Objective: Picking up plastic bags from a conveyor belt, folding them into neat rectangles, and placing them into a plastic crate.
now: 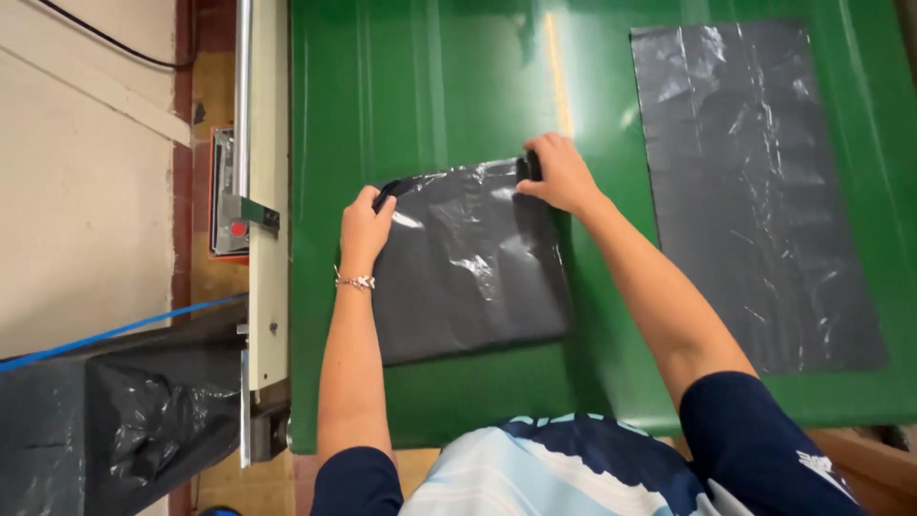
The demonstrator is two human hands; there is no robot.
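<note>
Your left hand (364,226) and right hand (557,175) both pinch closed on the top corners of the folded bag (468,263). The film looks slippery, so if one pinch loosens, the fold can slide open on the green table (430,86).

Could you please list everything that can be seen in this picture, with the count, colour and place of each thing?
Folded black plastic bag: one, glossy black, middle of the table, gripped at its far corners by both hands.
Flat grey-black plastic sheet: one, spread out on the table's right side.
Green table surface: one, green, fills most of the view.
Metal machine rail: one, cream and silver, along the table's left edge, with a red button.
Crumpled black plastic film: one mass, black, lower left beside the rail.
Blue strap: one, blue, running across the lower left.
Bracelet: one, silver, on the left wrist.
Left hand: pinching the bag's far left corner.
Right hand: pinching the bag's far right corner.
</note>
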